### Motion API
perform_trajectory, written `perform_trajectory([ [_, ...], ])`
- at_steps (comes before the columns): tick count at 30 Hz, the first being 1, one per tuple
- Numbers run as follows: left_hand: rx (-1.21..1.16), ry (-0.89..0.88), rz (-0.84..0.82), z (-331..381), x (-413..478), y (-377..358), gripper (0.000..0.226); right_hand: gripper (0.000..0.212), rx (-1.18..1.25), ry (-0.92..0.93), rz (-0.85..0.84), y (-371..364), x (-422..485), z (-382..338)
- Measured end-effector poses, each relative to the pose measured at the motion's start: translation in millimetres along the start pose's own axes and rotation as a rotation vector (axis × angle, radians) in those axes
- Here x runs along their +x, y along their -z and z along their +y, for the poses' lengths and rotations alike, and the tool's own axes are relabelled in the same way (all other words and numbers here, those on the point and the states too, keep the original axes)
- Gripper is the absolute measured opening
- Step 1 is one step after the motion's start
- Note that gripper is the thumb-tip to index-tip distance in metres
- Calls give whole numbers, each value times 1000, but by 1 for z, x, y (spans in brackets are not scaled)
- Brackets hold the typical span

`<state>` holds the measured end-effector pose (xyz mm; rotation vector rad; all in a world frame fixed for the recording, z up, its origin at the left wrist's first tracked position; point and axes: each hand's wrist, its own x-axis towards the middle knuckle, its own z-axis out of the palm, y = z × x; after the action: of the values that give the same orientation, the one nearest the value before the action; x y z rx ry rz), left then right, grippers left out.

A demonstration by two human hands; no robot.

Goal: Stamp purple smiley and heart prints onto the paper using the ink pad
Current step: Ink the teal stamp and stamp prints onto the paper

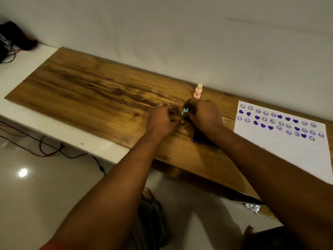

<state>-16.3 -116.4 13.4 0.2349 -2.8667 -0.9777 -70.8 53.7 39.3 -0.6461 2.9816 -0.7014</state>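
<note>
A white paper (288, 152) lies at the right of the wooden board, with rows of purple smiley and heart prints across its top. The dark purple ink pad (200, 137) sits left of it, partly under my right wrist. My right hand (205, 114) is closed around a stack of small stamps (197, 92) whose pink and cream pieces stick up behind my knuckles. A teal stamp piece (185, 111) shows between both hands. My left hand (162, 120) is curled next to it, fingertips at the teal piece; what it holds is hidden.
The wooden board (90, 91) rests on a white ledge (54, 130) against a white wall. Dark gear and cables (12, 40) lie at the far left, more cables run on the tiled floor (45, 147). My feet show below.
</note>
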Motion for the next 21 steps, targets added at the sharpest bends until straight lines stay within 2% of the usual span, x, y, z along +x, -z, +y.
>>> perform_trajectory([
  [5, -11, -77, -74, 3, -2, 0, 37, 27, 61, 23, -7, -2, -25, 0],
  [13, 49, -141, -72, 1, -4, -4, 36, 28, 89, -22, -16, 1, -23, 1],
  [21, 25, -117, -59, 0, -2, -11, 36, 27, 182, -78, 10, 1, -21, 10],
])
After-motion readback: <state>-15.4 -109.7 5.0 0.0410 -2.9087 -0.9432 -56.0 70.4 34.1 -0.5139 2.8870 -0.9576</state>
